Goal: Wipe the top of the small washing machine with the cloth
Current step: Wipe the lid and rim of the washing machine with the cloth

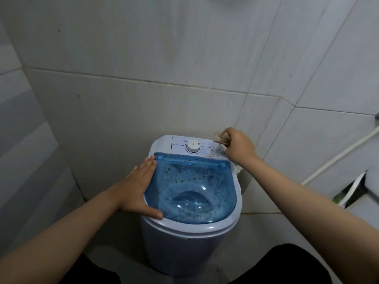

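Observation:
The small white washing machine (pixel 190 240) stands in a tiled corner, seen from above. Its see-through blue lid (pixel 190 187) is down and speckled with bits of green and brown dirt and water drops. Behind the lid is a white control panel (pixel 179 147) with a round dial (pixel 193 147); crumbs lie on the dial and to its right. My left hand (pixel 137 188) lies flat, fingers together, on the machine's left rim beside the lid. My right hand (pixel 239 147) is closed around a bunched beige cloth (pixel 221 138) at the panel's back right corner.
Grey tiled walls (pixel 143 78) close in behind and on both sides. A white hose (pixel 338 152) runs diagonally along the right wall. At the right edge stands a white fixture (pixel 367 193) with a dark gap beside it. My dark-clothed legs (pixel 287 267) are at the bottom.

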`<state>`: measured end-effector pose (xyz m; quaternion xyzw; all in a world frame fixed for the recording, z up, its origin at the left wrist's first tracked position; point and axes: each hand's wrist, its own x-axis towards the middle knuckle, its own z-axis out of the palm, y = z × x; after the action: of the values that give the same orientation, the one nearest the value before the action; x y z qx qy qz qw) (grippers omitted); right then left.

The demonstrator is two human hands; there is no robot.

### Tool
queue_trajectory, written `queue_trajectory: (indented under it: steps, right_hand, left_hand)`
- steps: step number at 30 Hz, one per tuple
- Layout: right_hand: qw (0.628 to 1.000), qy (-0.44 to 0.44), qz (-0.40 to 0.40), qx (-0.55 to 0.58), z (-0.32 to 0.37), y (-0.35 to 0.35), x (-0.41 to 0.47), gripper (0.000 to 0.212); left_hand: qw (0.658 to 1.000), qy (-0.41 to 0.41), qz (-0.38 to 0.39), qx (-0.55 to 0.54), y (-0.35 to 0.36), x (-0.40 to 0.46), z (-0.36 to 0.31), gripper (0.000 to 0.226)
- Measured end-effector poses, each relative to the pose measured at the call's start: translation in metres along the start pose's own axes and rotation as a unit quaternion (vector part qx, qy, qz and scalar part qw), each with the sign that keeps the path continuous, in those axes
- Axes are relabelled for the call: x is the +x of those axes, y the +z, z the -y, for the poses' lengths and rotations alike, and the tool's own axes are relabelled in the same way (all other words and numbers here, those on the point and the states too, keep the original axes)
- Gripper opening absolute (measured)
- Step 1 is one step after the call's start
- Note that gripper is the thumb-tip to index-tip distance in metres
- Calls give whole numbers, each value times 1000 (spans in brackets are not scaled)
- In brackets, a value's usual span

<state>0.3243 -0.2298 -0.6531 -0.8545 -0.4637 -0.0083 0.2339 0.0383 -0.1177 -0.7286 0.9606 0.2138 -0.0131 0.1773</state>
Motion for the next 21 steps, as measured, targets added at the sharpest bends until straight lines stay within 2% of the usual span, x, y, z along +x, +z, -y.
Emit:
queue_trajectory:
  steps: [5,13,21]
  right_hand:
    - [986,-81,51,-134,-1,29,29,48]
    - [970,-152,60,-181,-21,38,8,59]
    - [947,-178,117,-239,-23,25,-15,54]
  left_hand:
    - [1000,2,-8,-3,2,1,2,147]
    - [1000,7,-8,-5,2,3,3,147]
    - [1000,4,-7,-5,1,1,1,147]
